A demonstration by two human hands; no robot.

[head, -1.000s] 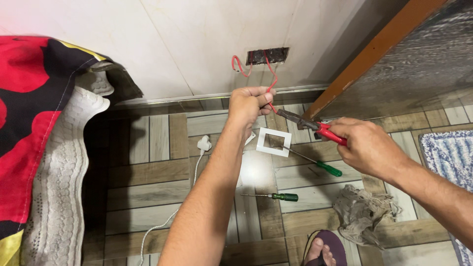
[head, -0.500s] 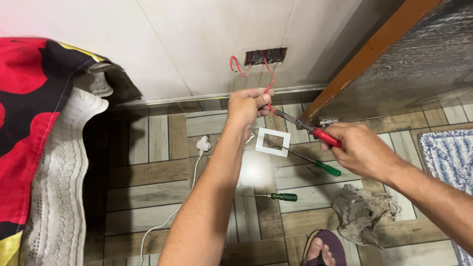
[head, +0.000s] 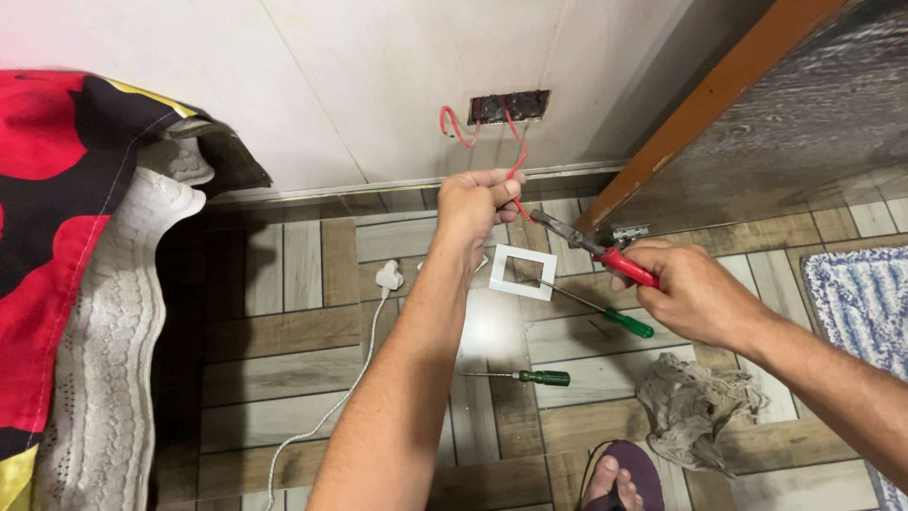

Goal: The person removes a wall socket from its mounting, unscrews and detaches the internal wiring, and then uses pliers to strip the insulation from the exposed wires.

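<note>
My left hand (head: 476, 203) pinches a red wire (head: 516, 163) that runs up to an open wall box (head: 509, 106) low on the white wall. A second red wire (head: 451, 126) loops out of the box's left side. My right hand (head: 688, 291) grips red-handled pliers (head: 588, 247), whose jaws reach the wire just below my left fingers. A white square switch frame (head: 522, 273) lies on the floor tiles beneath both hands.
Two green-handled screwdrivers (head: 628, 325) (head: 543, 378) lie on the wood-pattern tiles. A white plug and cord (head: 388, 277) trail left. A crumpled rag (head: 698, 408), my sandalled foot (head: 615, 478), a blue mat (head: 863, 294), an orange-framed door (head: 728, 90) and a red-black cloth over white fabric (head: 66, 246) surround the spot.
Both hands stayed on the wire and pliers; the plier jaws shifted slightly closer to my left fingertips, and the view drifted a little.
</note>
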